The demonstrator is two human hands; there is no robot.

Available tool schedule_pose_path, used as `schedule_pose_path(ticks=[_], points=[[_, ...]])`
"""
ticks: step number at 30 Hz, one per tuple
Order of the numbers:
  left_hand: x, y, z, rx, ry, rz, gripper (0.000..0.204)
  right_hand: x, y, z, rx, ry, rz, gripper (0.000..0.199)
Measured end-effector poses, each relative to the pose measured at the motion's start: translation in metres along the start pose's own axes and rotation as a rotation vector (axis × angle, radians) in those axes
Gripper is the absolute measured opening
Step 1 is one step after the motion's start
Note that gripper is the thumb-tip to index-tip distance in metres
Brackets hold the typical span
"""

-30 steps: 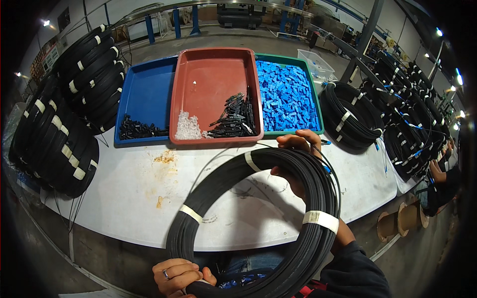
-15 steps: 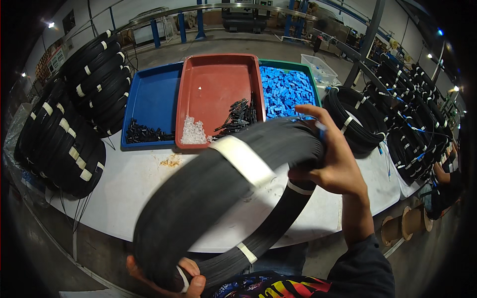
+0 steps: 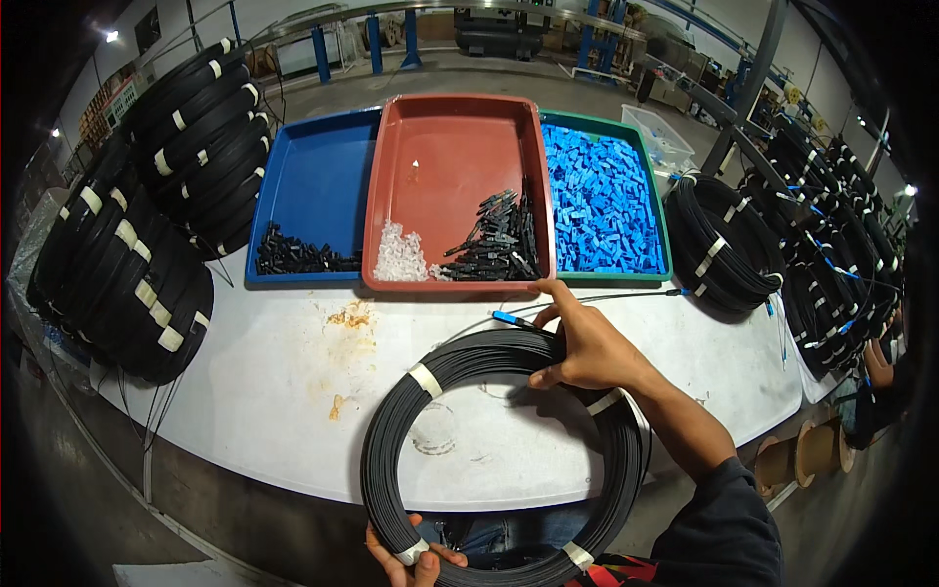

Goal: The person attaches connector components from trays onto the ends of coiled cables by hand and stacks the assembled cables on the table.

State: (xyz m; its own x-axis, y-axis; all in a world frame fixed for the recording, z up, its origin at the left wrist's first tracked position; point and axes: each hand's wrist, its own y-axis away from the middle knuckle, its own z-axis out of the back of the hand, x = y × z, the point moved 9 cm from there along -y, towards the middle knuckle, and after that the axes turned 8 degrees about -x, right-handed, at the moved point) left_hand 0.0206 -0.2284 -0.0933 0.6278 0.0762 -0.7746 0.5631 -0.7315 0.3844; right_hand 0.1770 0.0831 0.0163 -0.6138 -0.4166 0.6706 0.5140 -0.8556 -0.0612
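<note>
A large coil of black cable (image 3: 383, 450), bound with white tape bands, is held over the front edge of the white table. My right hand (image 3: 602, 347) grips its far upper part, with thumb inside the ring and fingers on the outer side. At the near left of the coil, my left hand (image 3: 411, 563) is wrapped round it beside a tape band. A cable end with a blue connector (image 3: 514, 320) sticks out just left of my right fingers. Another thin cable end (image 3: 675, 293) lies to the right, in front of the green tray.
Behind the coil stand a blue tray (image 3: 313, 186) with black parts, a red tray (image 3: 460, 147) with clear and black parts, and a green tray (image 3: 662, 235) full of blue pieces. Stacked coils (image 3: 147, 274) rise at left. Another coil (image 3: 719, 245) and more stacks are at right.
The coil has gone from tilted up in front of the trays to lower and flatter, with its ring facing up. My right hand has moved down and left with it. The blue connector now shows clearly.
</note>
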Motion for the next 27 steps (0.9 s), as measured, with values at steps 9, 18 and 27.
schedule_pose_path(ticks=[9, 18, 27], points=[[0.030, -0.047, 0.088, 0.605, 0.122, -0.202, 0.077, -0.012, -0.010, 0.002, -0.003, -0.225, -0.050, 0.091], [-0.159, -0.049, 0.002, -0.148, -0.494, -1.136, 0.079, -0.012, -0.023, 0.014, -0.106, -0.407, -0.044, 0.052], [-0.100, -0.125, -0.264, 1.138, -1.319, -1.304, 0.041, 0.033, -0.025, 0.010, -0.039, -0.752, 0.060, 0.050]])
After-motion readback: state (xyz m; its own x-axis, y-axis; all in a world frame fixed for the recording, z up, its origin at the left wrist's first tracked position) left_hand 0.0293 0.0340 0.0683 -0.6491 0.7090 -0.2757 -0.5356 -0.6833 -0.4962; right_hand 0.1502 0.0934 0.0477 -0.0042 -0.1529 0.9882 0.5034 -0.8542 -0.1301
